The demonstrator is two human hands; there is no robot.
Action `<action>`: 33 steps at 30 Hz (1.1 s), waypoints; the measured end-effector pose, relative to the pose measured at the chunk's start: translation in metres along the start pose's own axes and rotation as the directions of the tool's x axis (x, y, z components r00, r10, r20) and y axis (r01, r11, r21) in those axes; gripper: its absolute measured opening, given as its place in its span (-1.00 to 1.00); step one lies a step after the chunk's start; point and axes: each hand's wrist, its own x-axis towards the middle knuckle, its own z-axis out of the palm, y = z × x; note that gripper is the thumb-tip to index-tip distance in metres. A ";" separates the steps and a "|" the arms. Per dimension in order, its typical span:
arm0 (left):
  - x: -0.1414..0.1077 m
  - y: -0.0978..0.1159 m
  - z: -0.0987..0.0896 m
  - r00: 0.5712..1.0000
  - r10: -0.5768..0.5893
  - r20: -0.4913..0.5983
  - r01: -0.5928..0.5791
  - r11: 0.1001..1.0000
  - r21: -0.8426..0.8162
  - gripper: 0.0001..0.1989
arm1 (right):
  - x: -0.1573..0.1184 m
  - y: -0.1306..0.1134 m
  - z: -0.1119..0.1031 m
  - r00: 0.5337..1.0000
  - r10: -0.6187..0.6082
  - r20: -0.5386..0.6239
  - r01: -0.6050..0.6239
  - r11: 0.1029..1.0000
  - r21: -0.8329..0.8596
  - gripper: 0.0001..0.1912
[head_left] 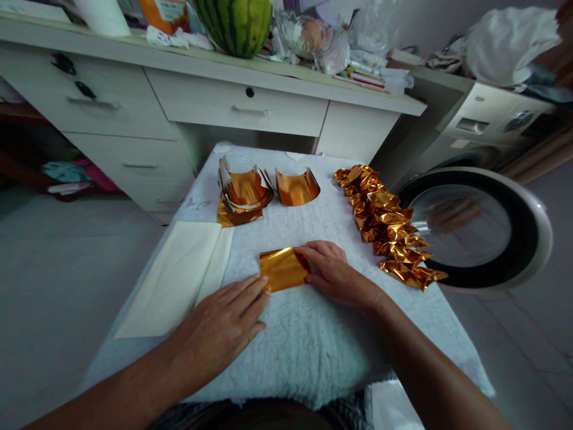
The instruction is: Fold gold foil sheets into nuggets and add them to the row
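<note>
Hands [226,315] on gold sheet [285,270]; washer door [470,224] open, contents hidden.

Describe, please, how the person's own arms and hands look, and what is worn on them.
The left hand and right hand wear no gloves. I see no rings, though some fingers are partly hidden. The left forearm and right forearm show no sleeves, watch or bracelet.
</note>
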 end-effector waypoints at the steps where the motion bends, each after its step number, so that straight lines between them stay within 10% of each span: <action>1: 0.000 0.000 0.000 1.000 0.007 0.004 -0.007 1.000 0.006 -0.70 | 0.000 0.001 -0.001 1.000 -0.007 0.008 0.007 1.000 0.011 -0.44; 20: 0.019 0.022 -0.005 0.985 -0.121 0.124 0.105 0.987 0.121 -0.51 | 0.004 -0.041 0.027 0.962 0.165 -0.218 -0.203 0.966 -0.163 -0.33; 33: 0.005 0.004 -0.002 0.998 0.034 -0.052 -0.028 0.995 0.095 -0.69 | -0.005 -0.010 0.008 0.999 0.045 -0.023 -0.047 0.997 -0.066 -0.43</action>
